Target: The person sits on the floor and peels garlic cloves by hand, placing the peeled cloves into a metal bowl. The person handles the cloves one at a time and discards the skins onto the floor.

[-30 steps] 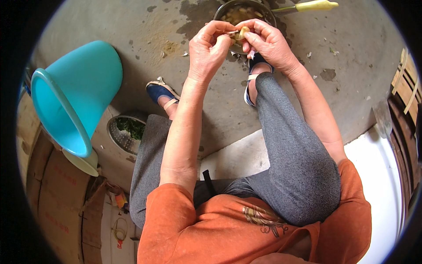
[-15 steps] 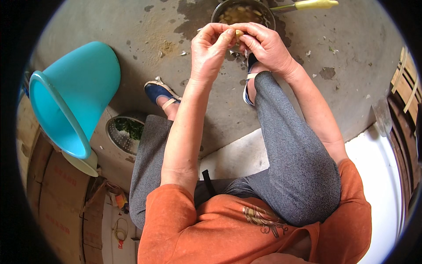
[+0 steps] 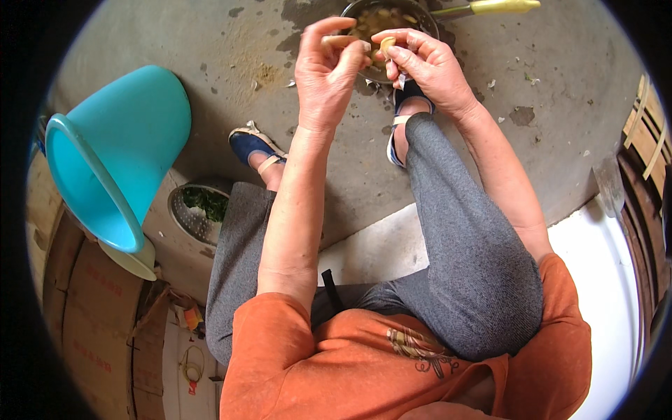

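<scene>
A: What kind of surface is the person working over?

B: A grey concrete floor [image 3: 546, 154], which is showing dark damp patches and scattered pale scraps. On the left, a turquoise bucket [image 3: 136, 133] is resting near a perforated metal colander [image 3: 187, 224] that is holding leafy greens [image 3: 207, 203]. Cardboard boxes [image 3: 98, 315] are lining the lower left.

A: Where is the piece being handled?

B: The right hand [image 3: 432, 70] is holding it up: its grip is pinching a small pale yellow clove [image 3: 387, 46] between thumb and fingertips, above the near side of a dark pot [image 3: 435, 26]. Pale pieces are lying in the pot's brownish liquid, and a yellow handle [image 3: 505, 6] is pointing right beside it.

A: And the left grip?

B: The left hand [image 3: 325, 80] is hovering just beside the clove, apart from it, fingers loosely curling. I cannot tell whether it is gripping a scrap.

A: How is the clove lying?

B: Its long axis is running roughly from the pot toward the person; which end is tapering is too small to tell.

A: Any lettering?

B: Reddish printing [image 3: 93, 355] is showing on the boxes, and the orange shirt [image 3: 336, 364] is bearing a dark graphic.
</scene>
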A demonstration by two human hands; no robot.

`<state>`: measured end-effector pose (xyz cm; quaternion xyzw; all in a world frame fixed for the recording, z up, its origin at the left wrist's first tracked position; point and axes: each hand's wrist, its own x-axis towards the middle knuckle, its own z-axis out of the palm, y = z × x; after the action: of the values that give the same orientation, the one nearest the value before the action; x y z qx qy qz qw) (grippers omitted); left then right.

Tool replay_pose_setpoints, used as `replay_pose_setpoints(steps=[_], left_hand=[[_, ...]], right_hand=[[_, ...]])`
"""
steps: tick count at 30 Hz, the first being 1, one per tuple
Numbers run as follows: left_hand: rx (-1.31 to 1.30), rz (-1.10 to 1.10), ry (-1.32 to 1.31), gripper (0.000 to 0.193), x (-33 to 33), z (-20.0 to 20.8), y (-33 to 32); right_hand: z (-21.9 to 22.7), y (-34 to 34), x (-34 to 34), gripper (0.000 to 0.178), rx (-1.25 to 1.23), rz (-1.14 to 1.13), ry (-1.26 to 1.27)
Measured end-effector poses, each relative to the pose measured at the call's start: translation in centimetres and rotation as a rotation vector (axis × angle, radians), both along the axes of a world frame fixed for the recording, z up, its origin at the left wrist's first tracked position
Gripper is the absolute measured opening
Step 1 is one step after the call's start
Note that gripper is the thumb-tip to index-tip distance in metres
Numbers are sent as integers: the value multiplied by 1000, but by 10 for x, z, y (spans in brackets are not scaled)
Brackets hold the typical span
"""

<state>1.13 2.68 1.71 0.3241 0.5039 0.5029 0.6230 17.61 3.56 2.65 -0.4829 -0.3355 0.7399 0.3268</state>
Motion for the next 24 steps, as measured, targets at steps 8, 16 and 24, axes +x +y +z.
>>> replay_pose_setpoints(steps=[8,16,24], left_hand=[[62,-190,339,10,-3,2,4],[83,-228,587,5,-1,6,4],[-208,160,-295,7,3,-6,-12]], right_hand=[[0,-2,-3,20,204,150,-312],[-3,-6,-3,17,191,137,-268],[-9,-3,-3,20,-194,-202,212]])
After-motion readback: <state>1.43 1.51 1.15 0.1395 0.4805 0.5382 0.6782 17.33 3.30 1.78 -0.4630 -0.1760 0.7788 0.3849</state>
